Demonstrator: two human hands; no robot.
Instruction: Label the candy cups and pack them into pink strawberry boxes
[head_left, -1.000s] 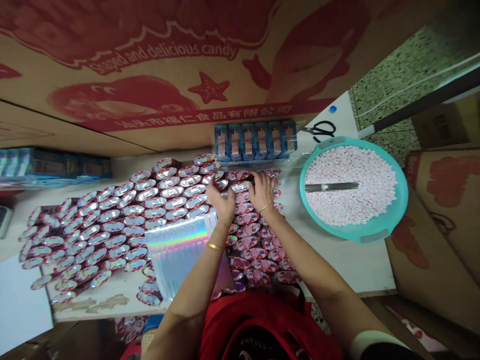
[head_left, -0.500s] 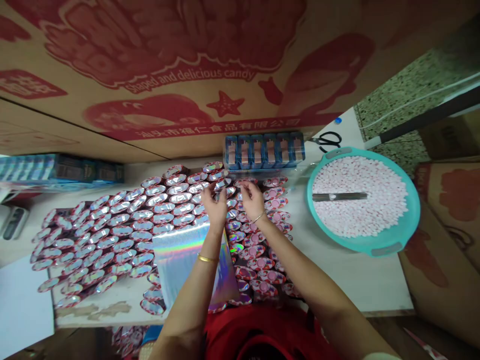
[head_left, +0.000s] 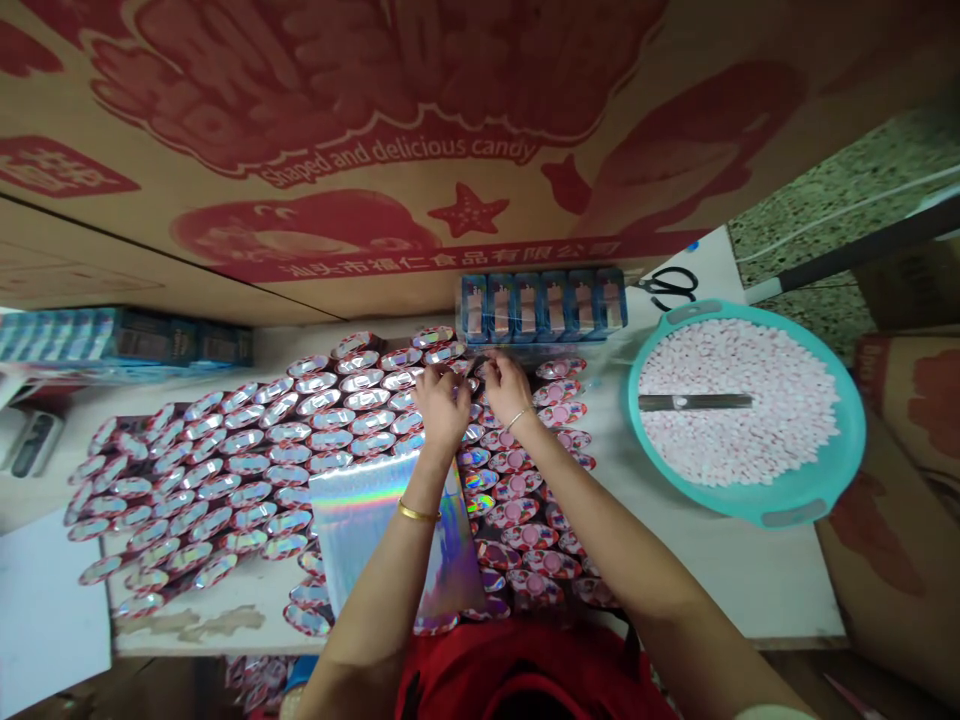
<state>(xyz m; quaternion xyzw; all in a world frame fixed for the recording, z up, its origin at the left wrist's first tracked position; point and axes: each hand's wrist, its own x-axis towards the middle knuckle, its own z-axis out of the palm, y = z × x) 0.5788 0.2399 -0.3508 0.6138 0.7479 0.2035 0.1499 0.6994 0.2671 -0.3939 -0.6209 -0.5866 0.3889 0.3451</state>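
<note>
Rows of small oval containers (head_left: 311, 440) with red-patterned sides stand packed on the table, those on the left with shiny silver tops. Farther right, several oval containers (head_left: 531, 537) show a pink disc on top. My left hand (head_left: 444, 402) is at the back of the rows, fingers bent and closed over an oval container. Beside it my right hand (head_left: 505, 390) pinches with thumb and fingers at the same spot; what lies between the fingertips is too small to make out. Under my left forearm a silver holographic sheet (head_left: 375, 520) lies on the containers.
A turquoise basin (head_left: 846, 440) holds small pale pieces and a dark strip. Behind the rows stand blue boxes (head_left: 540, 308) in clear wrap, with black scissors (head_left: 673, 287) to their right. A large printed carton (head_left: 337, 235) walls off the back. More blue boxes (head_left: 142, 338) sit at left.
My hands have come closer together over the back of the rows, and the left fingers have curled in. The whole view has shifted slightly.
</note>
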